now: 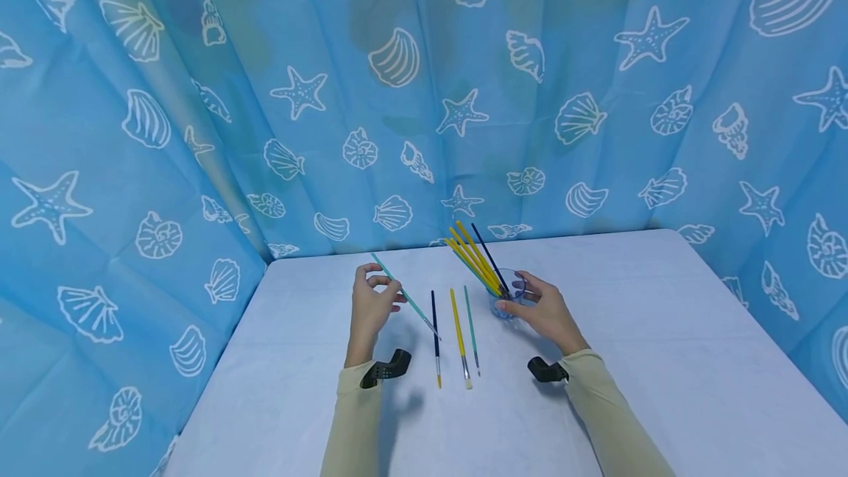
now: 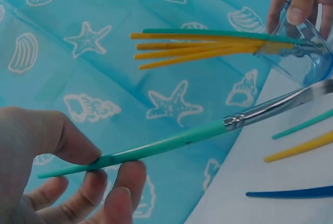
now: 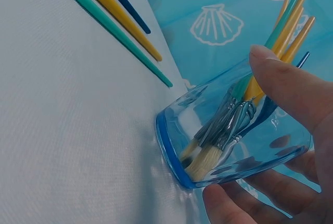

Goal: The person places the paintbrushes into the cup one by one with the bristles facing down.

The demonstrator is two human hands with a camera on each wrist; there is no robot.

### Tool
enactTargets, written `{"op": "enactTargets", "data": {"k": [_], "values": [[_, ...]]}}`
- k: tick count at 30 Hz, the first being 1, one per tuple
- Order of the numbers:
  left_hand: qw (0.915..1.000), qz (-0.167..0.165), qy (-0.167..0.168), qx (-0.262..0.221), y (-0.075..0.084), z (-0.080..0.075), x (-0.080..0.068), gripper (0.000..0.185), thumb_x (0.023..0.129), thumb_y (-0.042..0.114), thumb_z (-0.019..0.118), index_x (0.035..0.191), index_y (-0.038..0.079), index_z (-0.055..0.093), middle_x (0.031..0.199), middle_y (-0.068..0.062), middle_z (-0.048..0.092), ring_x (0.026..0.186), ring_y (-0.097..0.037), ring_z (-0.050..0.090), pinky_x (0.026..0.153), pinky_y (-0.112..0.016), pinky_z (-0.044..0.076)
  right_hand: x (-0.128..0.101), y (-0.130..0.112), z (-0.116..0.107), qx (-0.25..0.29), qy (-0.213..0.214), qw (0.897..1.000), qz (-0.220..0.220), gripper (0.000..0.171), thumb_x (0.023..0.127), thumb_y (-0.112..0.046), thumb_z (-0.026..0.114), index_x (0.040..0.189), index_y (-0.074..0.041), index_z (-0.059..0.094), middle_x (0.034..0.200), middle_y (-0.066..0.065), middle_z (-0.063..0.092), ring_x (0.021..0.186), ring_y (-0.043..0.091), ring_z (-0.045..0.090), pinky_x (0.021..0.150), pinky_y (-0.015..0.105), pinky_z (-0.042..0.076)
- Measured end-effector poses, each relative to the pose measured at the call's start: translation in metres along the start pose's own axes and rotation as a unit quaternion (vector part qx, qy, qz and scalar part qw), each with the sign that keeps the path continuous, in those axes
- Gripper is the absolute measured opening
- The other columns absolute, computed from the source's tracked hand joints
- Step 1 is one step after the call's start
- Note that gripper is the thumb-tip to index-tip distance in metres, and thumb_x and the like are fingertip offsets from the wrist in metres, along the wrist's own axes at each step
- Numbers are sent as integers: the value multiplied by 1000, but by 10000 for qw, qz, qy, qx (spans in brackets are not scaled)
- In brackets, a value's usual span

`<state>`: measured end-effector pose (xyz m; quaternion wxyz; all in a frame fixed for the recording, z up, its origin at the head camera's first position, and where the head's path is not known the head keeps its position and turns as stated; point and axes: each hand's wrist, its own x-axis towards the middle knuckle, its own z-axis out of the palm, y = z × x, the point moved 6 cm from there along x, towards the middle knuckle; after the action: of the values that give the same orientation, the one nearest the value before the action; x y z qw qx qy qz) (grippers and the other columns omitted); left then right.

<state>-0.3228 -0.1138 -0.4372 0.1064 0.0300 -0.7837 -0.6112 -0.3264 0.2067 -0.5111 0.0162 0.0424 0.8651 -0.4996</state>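
Our left hand [image 1: 372,305] pinches teal brush [image 1: 405,296]; right hand [image 1: 545,311] grips glass [image 1: 509,293], brushes leaning toward 11 o'clock.

Both arms wear long, close-fitting sleeves of pale beige cloth, the left sleeve [image 1: 351,425] and the right sleeve [image 1: 612,418] each ending at the wrist and leaving the left hand [image 1: 372,308] and right hand [image 1: 546,311] bare. On each wrist sits a small black mount, the left mount [image 1: 386,368] curved and perforated, the right mount [image 1: 546,369] smaller and rounded.
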Motion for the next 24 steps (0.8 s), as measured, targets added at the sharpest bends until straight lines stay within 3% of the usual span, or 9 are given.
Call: {"op": "enactTargets", "data": {"k": [7,16,24], "values": [[9995,9,129,-272,6,6,1,48,91,8,64,135,6,43,101,-13,68,70,-21,78,64,-31,64,1,0,-2,53,17,10000,69,92,87,-42,83,161,-16,35,159,18,48,145,42,48,115,59,45],[9978,73,58,-655,15,15,0,49,91,9,65,134,7,42,104,-11,66,72,-17,78,67,-30,64,0,-1,0,71,-48,9999,61,92,87,-43,82,161,-16,35,159,19,47,145,43,48,115,59,44],[9964,232,-11,-810,29,27,1,43,92,9,65,128,12,42,109,-14,66,79,-22,79,72,-34,65,0,-1,0,27,-9,10000,95,92,86,-45,82,161,-17,36,158,19,48,145,43,48,115,61,44]]}}
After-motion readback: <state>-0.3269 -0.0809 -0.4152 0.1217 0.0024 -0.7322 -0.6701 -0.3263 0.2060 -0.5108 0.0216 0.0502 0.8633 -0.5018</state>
